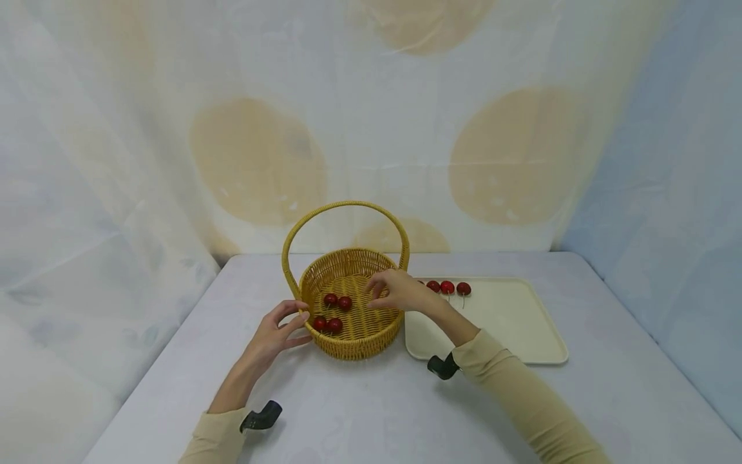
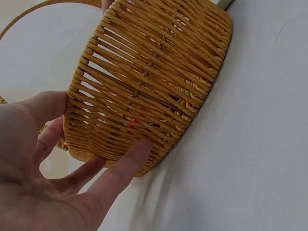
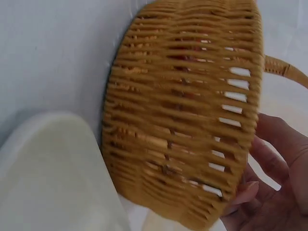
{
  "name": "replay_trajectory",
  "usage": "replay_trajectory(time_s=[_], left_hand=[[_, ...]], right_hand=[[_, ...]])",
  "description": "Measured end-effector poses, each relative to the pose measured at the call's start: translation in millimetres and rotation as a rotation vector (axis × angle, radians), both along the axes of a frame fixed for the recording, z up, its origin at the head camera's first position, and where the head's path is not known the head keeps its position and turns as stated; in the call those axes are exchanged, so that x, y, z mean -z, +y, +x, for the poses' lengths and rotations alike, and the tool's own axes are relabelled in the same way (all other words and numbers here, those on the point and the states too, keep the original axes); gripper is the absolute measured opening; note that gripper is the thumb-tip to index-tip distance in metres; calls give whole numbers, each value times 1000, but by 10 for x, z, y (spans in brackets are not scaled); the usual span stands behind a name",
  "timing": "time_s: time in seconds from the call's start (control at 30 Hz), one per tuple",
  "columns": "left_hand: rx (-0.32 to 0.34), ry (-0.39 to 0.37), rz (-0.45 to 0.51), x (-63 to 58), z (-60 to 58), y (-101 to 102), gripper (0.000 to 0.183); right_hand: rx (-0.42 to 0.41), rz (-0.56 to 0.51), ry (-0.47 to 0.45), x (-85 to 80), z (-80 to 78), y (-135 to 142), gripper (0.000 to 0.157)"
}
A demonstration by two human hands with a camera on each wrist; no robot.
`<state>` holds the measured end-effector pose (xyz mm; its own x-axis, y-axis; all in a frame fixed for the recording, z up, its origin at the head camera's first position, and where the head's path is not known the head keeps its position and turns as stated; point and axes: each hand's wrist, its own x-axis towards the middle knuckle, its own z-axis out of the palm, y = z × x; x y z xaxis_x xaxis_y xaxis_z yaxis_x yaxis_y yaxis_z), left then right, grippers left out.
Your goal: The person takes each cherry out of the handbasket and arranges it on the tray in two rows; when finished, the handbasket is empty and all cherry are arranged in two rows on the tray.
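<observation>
A yellow woven basket with a tall arched handle stands on the table, several dark red cherries lying on its floor. My left hand holds the basket's left rim, thumb and fingers at the edge; in the left wrist view, one finger lies against the outer wall. Over the right part of the basket reaches my right hand, its fingers loosely bent, with a gap between thumb and index finger and nothing seen in it. The right wrist view shows this hand partly behind the rim.
Right of the basket, close to its wall, lies a cream tray. A row of several cherries sits along its back edge, the leftmost partly hidden by my right hand. Patterned curtains hang behind and beside the white table.
</observation>
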<state>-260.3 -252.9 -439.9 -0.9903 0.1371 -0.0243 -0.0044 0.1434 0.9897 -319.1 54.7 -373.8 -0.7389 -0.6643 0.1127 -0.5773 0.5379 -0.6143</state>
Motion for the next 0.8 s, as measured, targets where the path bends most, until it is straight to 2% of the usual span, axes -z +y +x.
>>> replay_trajectory(time_s=[0.17,0.33,0.5,0.73,0.8], left_hand=[[5,1,-2,-3,9,9,47],[4,-3,-2,-12,20,8,48],[-3,-16,-9,-24,20,6,50],[-6,-31,-17,-5,-2,2,51],[-8,-29,-24,-3,2,-19,51]], right_hand=[[-26,3,-5,88,9,-154,24],[-25,18,-17,167,-13,-298,32],[-15,37,-108,229,-29,-423,36],[-21,49,-160,341,-83,-549,37],[-30,50,-202,357,-94,-591,39]])
